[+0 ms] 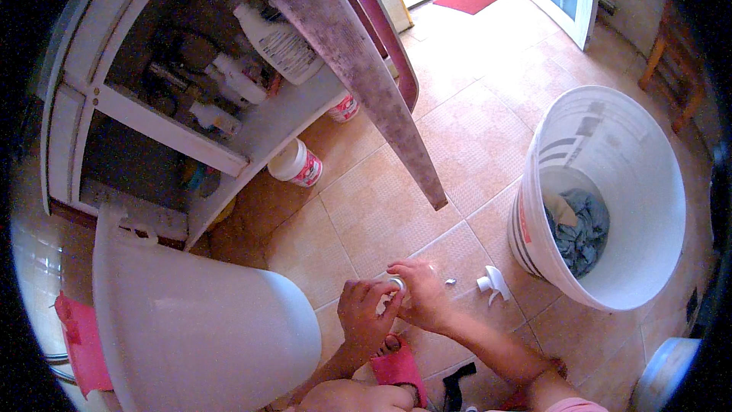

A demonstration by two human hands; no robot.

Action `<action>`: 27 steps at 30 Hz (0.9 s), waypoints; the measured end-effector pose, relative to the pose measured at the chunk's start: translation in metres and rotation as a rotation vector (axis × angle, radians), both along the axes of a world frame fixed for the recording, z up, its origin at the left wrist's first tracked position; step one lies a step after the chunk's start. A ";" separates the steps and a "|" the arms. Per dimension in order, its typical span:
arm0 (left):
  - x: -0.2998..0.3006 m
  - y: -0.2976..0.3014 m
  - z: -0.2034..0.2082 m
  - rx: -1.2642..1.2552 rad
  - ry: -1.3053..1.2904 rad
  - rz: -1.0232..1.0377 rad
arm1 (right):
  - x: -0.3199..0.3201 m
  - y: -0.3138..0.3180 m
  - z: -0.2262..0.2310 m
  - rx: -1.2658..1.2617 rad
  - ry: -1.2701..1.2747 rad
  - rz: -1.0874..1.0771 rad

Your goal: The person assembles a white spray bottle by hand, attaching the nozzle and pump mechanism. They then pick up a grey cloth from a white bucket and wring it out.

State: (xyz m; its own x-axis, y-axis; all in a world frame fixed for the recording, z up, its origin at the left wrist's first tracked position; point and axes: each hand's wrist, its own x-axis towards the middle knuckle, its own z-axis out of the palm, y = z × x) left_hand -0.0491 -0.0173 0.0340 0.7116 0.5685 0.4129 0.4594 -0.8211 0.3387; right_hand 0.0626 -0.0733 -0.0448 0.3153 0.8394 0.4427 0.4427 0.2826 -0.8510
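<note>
Low over the tiled floor my two hands meet around a small white thing with a round end; the fingers cover most of it, so its kind is unclear. My left hand is closed on it, fingers bent. Against its other side is my right hand, with fingers curled and partly hidden. To the right of my right hand, a white trigger spray head lies on the tiles. Between them sits a tiny pale piece.
A large white bucket with dark cloth inside stands right. A tall white bin is close on the left. Behind it, an open cabinet holds several bottles; its door juts outward. A white tub is below.
</note>
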 end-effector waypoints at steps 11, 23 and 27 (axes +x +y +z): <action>0.007 0.006 0.017 -0.205 0.201 0.021 | -0.006 0.006 -0.013 -0.008 -0.057 0.026; 0.007 0.023 0.018 -0.249 0.165 -0.191 | -0.003 0.006 -0.009 0.008 -0.131 -0.014; 0.007 0.035 0.012 -0.255 0.194 -0.335 | -0.002 0.005 -0.009 -0.035 -0.173 -0.010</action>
